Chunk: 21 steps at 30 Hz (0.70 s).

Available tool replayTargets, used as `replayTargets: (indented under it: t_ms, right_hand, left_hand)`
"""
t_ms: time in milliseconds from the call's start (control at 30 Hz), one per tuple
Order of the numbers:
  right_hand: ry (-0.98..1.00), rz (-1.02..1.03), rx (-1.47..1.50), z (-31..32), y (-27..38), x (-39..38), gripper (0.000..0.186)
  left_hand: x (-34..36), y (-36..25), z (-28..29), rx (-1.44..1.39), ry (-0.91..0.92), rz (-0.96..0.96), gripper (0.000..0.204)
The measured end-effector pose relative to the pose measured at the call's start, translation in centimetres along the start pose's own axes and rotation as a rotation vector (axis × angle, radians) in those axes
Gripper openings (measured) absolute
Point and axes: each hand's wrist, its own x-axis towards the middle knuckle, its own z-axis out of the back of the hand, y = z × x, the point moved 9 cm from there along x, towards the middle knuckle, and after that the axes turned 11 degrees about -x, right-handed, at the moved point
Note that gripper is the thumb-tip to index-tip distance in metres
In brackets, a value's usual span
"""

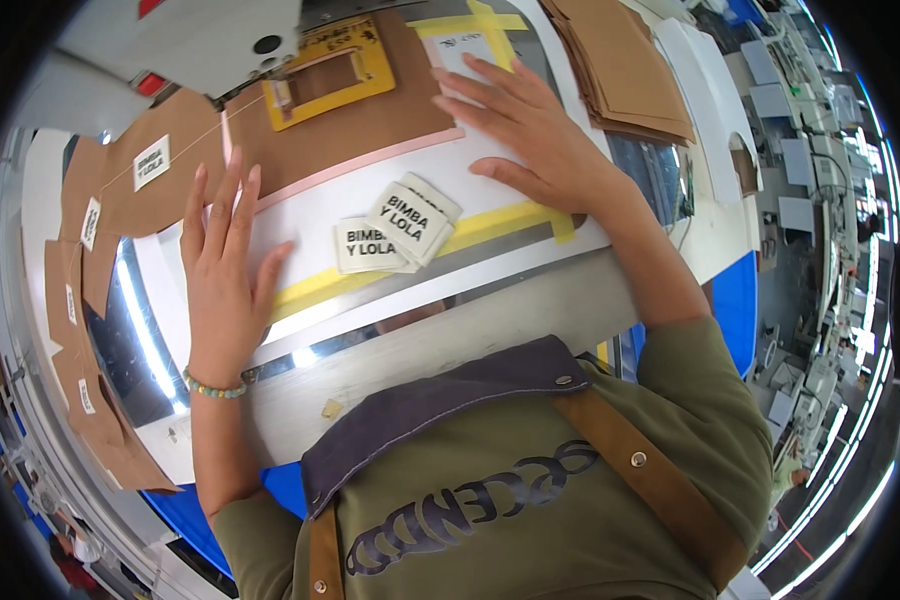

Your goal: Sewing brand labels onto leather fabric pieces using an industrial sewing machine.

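Position: left hand point(222, 265), centre left, and right hand point(532, 140), upper centre, spread apart, apparently steadying flat, pink-edged brown panel point(315, 150).

The brown panel point(405, 115) looks matt and smooth. The yellow template frame point(377, 70) seems smooth plastic. The pale labels point(415, 215) look like matt cloth. The metal snap stud point(638, 459) is shiny.
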Motion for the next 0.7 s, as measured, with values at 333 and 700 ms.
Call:
replayTargets:
  t_ms: [333, 700]
  right_hand:
    - [0.023, 0.039, -0.021, -1.2, 0.4, -0.2, 0.059]
    - [0.009, 0.032, 0.008, -1.4, 0.2, -0.5, 0.057]
  left_hand:
    - [-0.1, 0.8, -1.1, 0.049, 0.129, 0.045, 0.064]
    - [-0.3, 0.8, -1.2, 0.038, 0.129, 0.046, 0.06]
